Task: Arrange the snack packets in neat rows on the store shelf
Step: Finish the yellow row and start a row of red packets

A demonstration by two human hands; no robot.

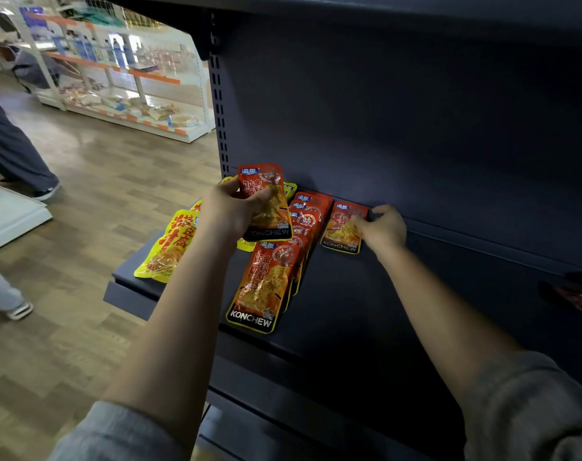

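Dark blue-grey metal store shelf [366, 304], matte, w/ a solid back panel of the same colour and a slotted upright [220, 104] at its left edge; another shelf board overhead throws the rear into shadow. Left hand [231, 211] held above the shelf, grip pinched on one red snack packet [266, 202] — thumb on the printed face, packet upright and lifted clear of the others. Right hand [384, 229] further back, near the back panel, fingers pressed onto a single red packet [344, 227] lying flat on the shelf; cannot tell if it is actually gripped or only touched. Between the two, a row of red packets [302, 227] overlapping front to back, the nearest one [266, 287] fully visible w/ its bottom edge close to the shelf lip. Yellow packets [170, 247] lie at the shelf's left end, partly behind the left forearm. Something red at far right of the shelf [578, 301], blurred, can't tell what. Grey sleeves pushed up on both arms. Room: wood-look plank floor [93, 201], glossy; a white and orange shelving unit [116, 78] w/ bottles and bagged goods across the aisle — legs of two other people at the left edge.
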